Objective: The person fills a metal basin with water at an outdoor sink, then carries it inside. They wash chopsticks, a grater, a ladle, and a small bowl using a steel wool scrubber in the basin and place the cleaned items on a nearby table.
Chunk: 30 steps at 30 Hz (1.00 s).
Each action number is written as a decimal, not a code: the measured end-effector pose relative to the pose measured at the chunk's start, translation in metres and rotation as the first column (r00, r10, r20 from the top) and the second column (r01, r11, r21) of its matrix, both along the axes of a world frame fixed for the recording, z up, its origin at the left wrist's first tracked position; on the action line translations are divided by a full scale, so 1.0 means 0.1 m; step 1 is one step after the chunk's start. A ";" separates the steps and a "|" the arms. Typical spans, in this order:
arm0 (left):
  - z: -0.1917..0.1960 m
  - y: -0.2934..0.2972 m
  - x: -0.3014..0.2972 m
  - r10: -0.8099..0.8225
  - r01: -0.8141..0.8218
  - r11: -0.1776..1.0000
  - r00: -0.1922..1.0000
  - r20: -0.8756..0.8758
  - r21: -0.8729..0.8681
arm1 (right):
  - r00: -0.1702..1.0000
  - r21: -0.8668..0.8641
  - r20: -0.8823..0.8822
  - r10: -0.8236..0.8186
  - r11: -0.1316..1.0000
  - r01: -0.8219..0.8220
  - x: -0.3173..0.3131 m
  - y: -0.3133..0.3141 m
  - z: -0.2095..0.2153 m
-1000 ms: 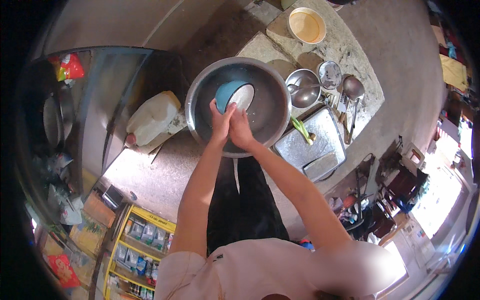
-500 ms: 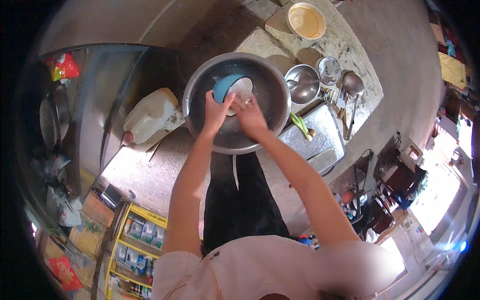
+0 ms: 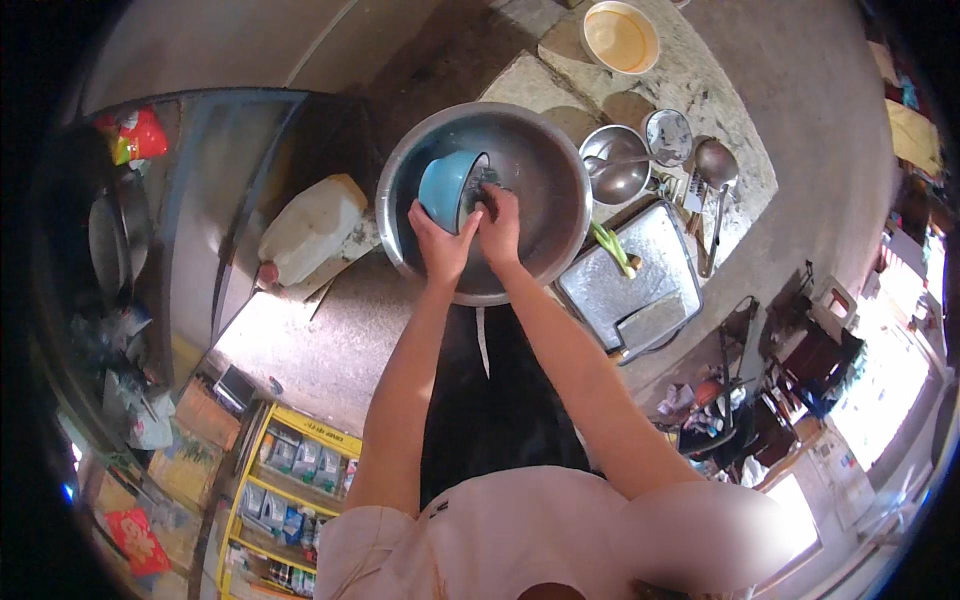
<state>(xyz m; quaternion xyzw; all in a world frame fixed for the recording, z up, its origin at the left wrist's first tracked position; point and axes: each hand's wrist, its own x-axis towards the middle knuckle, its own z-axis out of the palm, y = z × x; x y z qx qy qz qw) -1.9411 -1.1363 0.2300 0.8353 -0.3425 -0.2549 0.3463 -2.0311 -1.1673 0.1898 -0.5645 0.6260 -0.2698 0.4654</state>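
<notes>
Over the wide metal basin my left hand grips a blue bowl by its near side. The bowl is tilted, its opening facing right. Closed fingers of my right hand press a dark grey scouring pad at the bowl's mouth. The pad's lower part is hidden by those fingers. Both hands are inside the basin's rim, close together.
Right of the basin are a metal bowl with a ladle across it, another ladle, a metal tray and green vegetable stalks. A white basin sits farther back. At left lies a plastic jug.
The blue bowl has tipped over to the right, showing more of its outside. My right hand has drawn from inside the bowl to its rim, and the dark pad now shows.
</notes>
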 end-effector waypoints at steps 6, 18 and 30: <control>-0.12 -0.01 0.07 0.102 -0.113 0.994 0.915 -0.390 -0.004 | 0.881 0.123 0.227 0.416 0.885 -0.450 -0.08 0.22 -0.01; 0.16 -0.02 0.22 0.111 -0.047 0.993 0.674 -0.730 0.107 | 0.734 0.059 -0.217 0.643 0.759 -0.648 -0.08 0.14 0.45; -0.11 0.07 0.11 0.034 -0.024 0.999 0.840 -0.542 0.026 | 0.714 0.176 -0.153 0.684 0.729 -0.661 -0.08 0.14 0.36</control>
